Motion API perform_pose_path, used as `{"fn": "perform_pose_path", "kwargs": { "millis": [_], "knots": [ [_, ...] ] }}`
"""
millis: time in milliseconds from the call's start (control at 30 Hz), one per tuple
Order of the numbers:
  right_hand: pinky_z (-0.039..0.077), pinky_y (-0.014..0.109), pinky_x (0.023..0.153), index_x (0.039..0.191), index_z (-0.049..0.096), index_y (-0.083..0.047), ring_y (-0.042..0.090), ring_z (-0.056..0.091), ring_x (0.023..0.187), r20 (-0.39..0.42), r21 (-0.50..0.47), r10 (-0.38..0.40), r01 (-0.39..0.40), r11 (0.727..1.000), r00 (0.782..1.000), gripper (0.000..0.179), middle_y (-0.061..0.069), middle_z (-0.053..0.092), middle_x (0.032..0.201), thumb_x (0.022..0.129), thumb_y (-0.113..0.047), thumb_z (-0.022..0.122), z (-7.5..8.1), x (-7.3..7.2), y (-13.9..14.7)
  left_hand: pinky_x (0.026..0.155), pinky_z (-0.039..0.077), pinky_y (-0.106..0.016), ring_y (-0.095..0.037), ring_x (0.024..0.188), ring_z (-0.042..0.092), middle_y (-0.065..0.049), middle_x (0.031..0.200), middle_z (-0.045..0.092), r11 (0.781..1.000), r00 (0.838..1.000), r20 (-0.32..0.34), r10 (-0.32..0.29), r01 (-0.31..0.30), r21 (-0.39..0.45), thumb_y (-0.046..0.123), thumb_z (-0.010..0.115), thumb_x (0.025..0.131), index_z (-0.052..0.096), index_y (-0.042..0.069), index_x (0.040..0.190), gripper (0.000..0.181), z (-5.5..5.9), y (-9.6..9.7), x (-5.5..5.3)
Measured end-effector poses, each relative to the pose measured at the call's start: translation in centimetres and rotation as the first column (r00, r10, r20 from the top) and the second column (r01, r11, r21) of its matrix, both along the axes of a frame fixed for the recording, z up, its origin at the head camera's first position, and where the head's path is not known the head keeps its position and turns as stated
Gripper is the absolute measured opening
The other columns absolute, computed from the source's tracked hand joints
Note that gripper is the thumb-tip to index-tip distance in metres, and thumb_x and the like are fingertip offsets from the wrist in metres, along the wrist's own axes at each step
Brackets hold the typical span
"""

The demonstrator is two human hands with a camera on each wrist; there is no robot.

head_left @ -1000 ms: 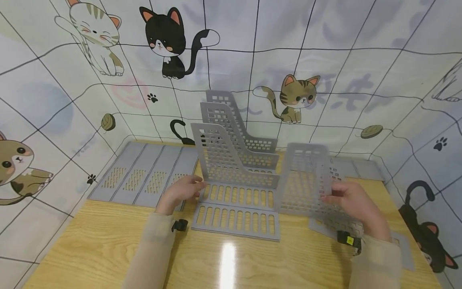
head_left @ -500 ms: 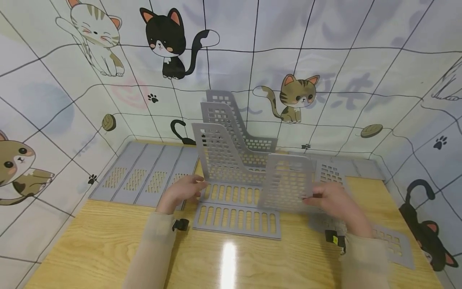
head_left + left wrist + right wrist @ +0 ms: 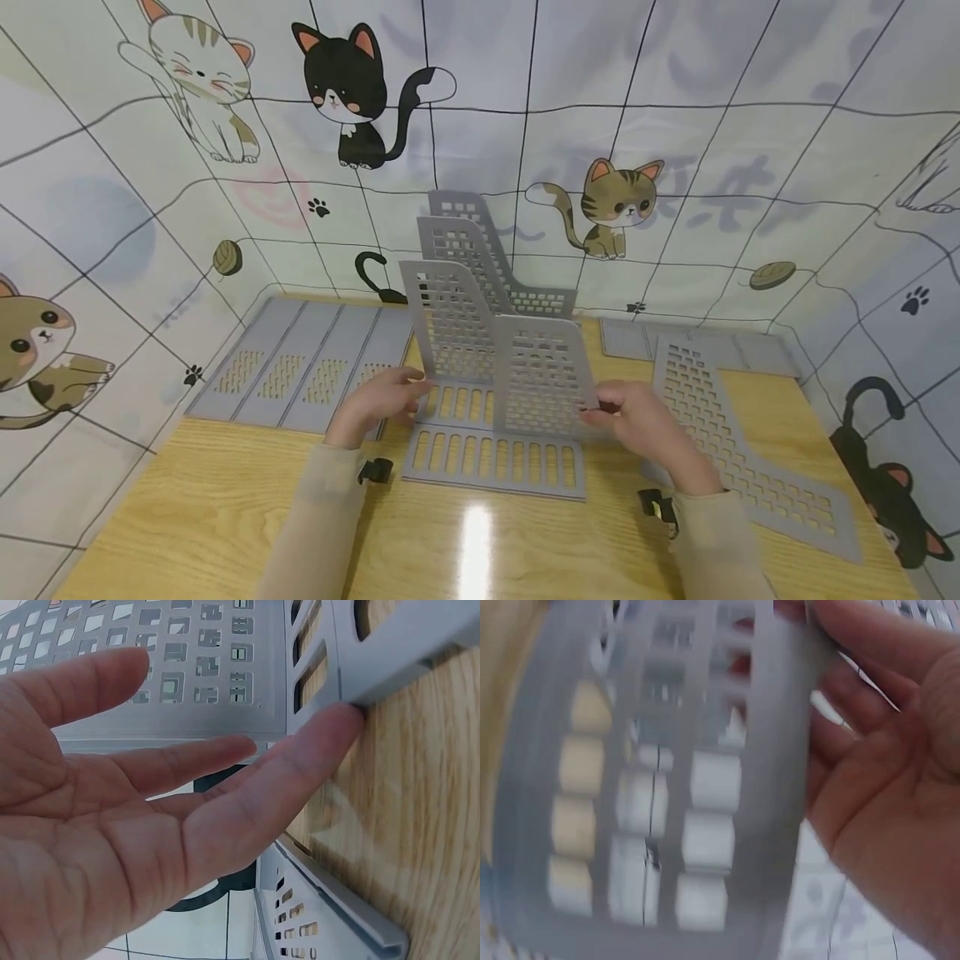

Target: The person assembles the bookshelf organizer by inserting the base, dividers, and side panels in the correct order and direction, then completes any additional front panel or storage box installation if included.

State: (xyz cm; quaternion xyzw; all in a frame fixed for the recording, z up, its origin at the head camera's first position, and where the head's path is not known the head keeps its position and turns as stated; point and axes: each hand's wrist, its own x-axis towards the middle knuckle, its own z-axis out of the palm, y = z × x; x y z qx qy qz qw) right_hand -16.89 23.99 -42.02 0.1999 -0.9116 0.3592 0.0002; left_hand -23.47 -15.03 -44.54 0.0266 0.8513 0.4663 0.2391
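A grey plastic file rack stands mid-table, its slotted base (image 3: 491,458) flat and several upright perforated dividers (image 3: 450,321) rising from it. My left hand (image 3: 381,400) is at the base's left side; in the left wrist view its fingers are extended, one fingertip (image 3: 337,724) right at the base's edge. My right hand (image 3: 633,417) pinches the right edge of a grey perforated panel (image 3: 543,375) between thumb and fingers. That panel is held upright over the right part of the base, hiding the dividers' lower right ends. The right wrist view shows the panel (image 3: 660,802) blurred.
An L-shaped perforated panel (image 3: 712,417) lies flat on the wooden table (image 3: 225,517) to the right. Grey grooved panels (image 3: 288,333) lie at the left, with more thin panels (image 3: 630,337) at the back right. A cat-printed backdrop (image 3: 487,142) surrounds the table.
My right hand has carried the perforated panel leftward, over the rack's base. The L-shaped panel on the right now shows more fully. My left hand stays in place.
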Motion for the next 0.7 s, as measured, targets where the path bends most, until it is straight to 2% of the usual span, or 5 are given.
{"fn": "perform_pose_path", "kwargs": {
  "millis": [133, 233, 400, 500, 700],
  "knots": [
    [0.049, 0.025, 0.064, 0.092, 0.077, -0.008, 0.008, 0.058, 0.077, 0.049, 0.087, 0.015, -0.019, 0.996, 0.999, 0.005, -0.001, 0.069, 0.091, 0.095, -0.008, 0.073, -0.1, 0.0, 3.0, 0.088, 0.061, -0.046, -0.036, 0.112, 0.067, -0.026, 0.133, 0.062, 0.998, 1.0, 0.013, 0.017, -0.018, 0.055, 0.027, 0.055, 0.107, 0.047, -0.007, 0.149, 0.054, -0.1, 0.0, 0.0],
    [0.057, 0.031, 0.072, 0.105, 0.08, -0.007, 0.017, 0.067, 0.09, 0.107, 0.16, -0.029, 0.012, 0.987, 0.994, 0.013, 0.006, 0.074, 0.104, 0.094, -0.01, 0.074, 0.2, 0.4, 5.4, 0.087, 0.061, -0.046, -0.036, 0.112, 0.067, -0.027, 0.134, 0.062, 0.998, 1.0, 0.009, 0.011, -0.012, 0.056, 0.027, 0.055, 0.107, 0.046, -0.008, 0.149, 0.054, -0.2, 0.0, 0.0],
    [0.058, 0.046, 0.077, 0.094, 0.082, -0.01, 0.026, 0.068, 0.091, 0.156, 0.252, -0.074, 0.033, 0.967, 0.985, 0.007, 0.012, 0.075, 0.105, 0.092, -0.014, 0.077, 0.7, 0.7, 7.5, 0.089, 0.061, -0.045, -0.033, 0.108, 0.068, -0.025, 0.131, 0.064, 0.999, 1.0, 0.003, 0.005, -0.005, 0.036, 0.028, 0.055, 0.107, 0.047, -0.007, 0.149, 0.055, -0.1, 0.0, 0.0],
    [0.056, 0.044, 0.074, 0.086, 0.082, -0.013, 0.022, 0.064, 0.086, 0.164, 0.28, -0.1, 0.051, 0.959, 0.981, 0.007, 0.009, 0.073, 0.099, 0.091, -0.015, 0.077, 0.9, 0.7, 7.6, 0.089, 0.061, -0.046, -0.033, 0.109, 0.068, -0.025, 0.133, 0.062, 0.999, 1.0, -0.001, 0.003, -0.003, 0.036, 0.028, 0.055, 0.107, 0.046, -0.007, 0.149, 0.055, 0.0, 0.1, 0.0],
    [0.043, 0.033, 0.066, 0.081, 0.08, -0.012, 0.018, 0.05, 0.078, 0.199, 0.318, -0.14, 0.071, 0.946, 0.97, 0.015, 0.003, 0.062, 0.089, 0.093, -0.018, 0.074, 1.0, 0.9, 6.9, 0.092, 0.06, -0.047, -0.034, 0.112, 0.067, -0.025, 0.141, 0.057, 0.999, 1.0, 0.013, 0.019, -0.019, 0.047, 0.027, 0.055, 0.108, 0.045, -0.007, 0.15, 0.055, -0.1, 0.0, 0.1]
  ]
}}
